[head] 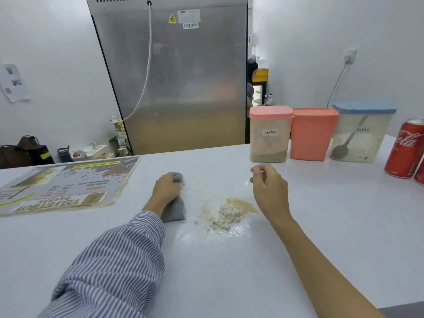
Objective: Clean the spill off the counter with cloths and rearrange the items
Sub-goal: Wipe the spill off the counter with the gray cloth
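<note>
The left hand (166, 188) grips a grey cloth (175, 208) on the white table (321, 226). The spill (226, 213) lies just to its right. The right hand (269, 187), loosely curled and empty, hovers beyond it.

I see a grey cloth (174, 208) beside a beige spill (227, 215) on the white worktop (229, 271), a blue-and-white striped sleeve (119, 260), pink-lidded (270, 112) and blue-lidded (364, 107) tubs, a salmon box (311, 134), and a red can (405, 149).
</note>
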`<state>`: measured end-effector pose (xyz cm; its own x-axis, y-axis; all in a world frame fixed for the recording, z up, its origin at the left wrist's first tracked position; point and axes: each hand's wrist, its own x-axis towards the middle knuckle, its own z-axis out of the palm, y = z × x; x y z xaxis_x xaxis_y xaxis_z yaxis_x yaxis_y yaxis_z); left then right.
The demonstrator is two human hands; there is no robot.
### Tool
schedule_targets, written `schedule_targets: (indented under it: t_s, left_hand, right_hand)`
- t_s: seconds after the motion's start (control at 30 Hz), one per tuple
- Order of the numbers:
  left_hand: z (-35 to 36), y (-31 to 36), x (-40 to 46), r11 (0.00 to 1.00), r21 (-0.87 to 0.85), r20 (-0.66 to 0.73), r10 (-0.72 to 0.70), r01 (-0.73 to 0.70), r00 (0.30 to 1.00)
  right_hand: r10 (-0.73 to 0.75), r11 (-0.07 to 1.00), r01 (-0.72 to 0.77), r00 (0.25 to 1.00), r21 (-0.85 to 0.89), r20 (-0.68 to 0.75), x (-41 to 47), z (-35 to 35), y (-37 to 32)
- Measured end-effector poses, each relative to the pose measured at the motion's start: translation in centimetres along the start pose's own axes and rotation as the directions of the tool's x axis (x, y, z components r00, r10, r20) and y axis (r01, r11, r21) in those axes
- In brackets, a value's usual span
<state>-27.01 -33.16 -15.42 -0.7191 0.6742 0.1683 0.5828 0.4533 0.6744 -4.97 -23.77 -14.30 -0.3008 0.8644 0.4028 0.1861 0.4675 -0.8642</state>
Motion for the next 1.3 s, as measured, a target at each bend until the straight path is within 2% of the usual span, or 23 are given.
schedule_targets:
  t_s: [0.07,0.13,0.27,0.37,0.43,0.53,0.63,0.73,0.77,0.87,0.93,1.03,1.13,1.2,1.3]
  left_hand:
    - [2.0,1.5,0.5,0.993,0.033,0.108,0.110,-0.115,0.988]
    - [4.1,3.3,0.3,0.982,-0.018,0.211,0.186,-0.186,0.960]
    - [5.8,6.7,-1.4,0.937,-0.119,0.448,0.346,-0.329,0.824]
    - [3.8,8.0,-2.5,0.919,-0.102,0.552,0.370,-0.380,0.747]
    - [1.5,8.5,-2.4,0.915,-0.104,0.531,0.382,-0.389,0.757]
    - [-2.3,8.6,-1.9,0.939,-0.136,0.477,0.342,-0.316,0.810]
    - [-4.1,6.9,-2.6,0.971,-0.083,0.438,0.236,-0.223,0.867]
    - [-2.9,3.6,-4.5,0.996,-0.018,0.406,0.089,-0.089,0.910]
    - [-2.3,2.6,-5.3,0.998,-0.053,0.378,0.056,-0.039,0.924]
    - [-0.7,2.0,-7.4,0.938,-0.331,0.265,-0.013,0.103,0.964]
    - [0.3,3.3,-8.2,0.916,-0.376,0.271,-0.037,0.142,0.962]
    - [2.3,5.6,-8.9,0.930,-0.299,0.325,-0.109,0.212,0.939]
    - [1.5,7.6,-8.9,0.915,-0.235,0.368,-0.229,0.329,0.901]
    - [-0.9,8.7,-8.2,0.928,-0.151,0.319,-0.279,0.340,0.906]
    - [-4.6,9.3,-8.4,0.953,-0.134,0.176,-0.246,0.271,0.953]
  right_hand:
    - [0.009,1.000,-0.010,1.000,-0.009,-0.030,0.3,-0.3,0.2]
    - [0.010,1.000,-0.012,0.998,-0.029,-0.055,0.6,-0.5,0.3]
    - [0.008,0.998,-0.013,0.997,-0.059,-0.077,0.8,-0.7,0.5]
    - [0.018,0.998,-0.022,0.998,-0.066,-0.064,0.5,-0.6,0.7]
    - [0.016,0.998,-0.019,0.999,-0.065,-0.051,0.4,-0.4,0.6]
    - [0.007,0.998,-0.009,0.999,-0.060,-0.036,0.3,-0.3,0.3]
    - [0.010,0.999,-0.010,1.000,-0.041,-0.010,0.0,-0.3,0.1]
    - [0.013,1.000,-0.013,1.000,-0.025,0.020,-0.4,-0.2,0.0]
    - [0.012,1.000,-0.012,0.999,-0.021,0.029,-0.4,-0.1,0.0]
    - [-0.003,1.000,0.003,0.999,0.007,0.052,-0.5,0.1,-0.3]
    - [-0.028,0.999,0.027,0.998,0.023,0.058,-0.5,0.2,-0.5]
    - [-0.054,0.998,0.052,0.995,0.030,0.086,-0.9,0.3,-0.8]
    - [-0.048,0.998,0.042,0.989,0.047,0.140,-1.5,0.5,-1.0]
    - [-0.050,0.997,0.039,0.981,0.064,0.185,-1.9,0.7,-1.1]
    - [-0.078,0.996,0.063,0.963,0.068,0.258,-2.2,0.8,-1.5]
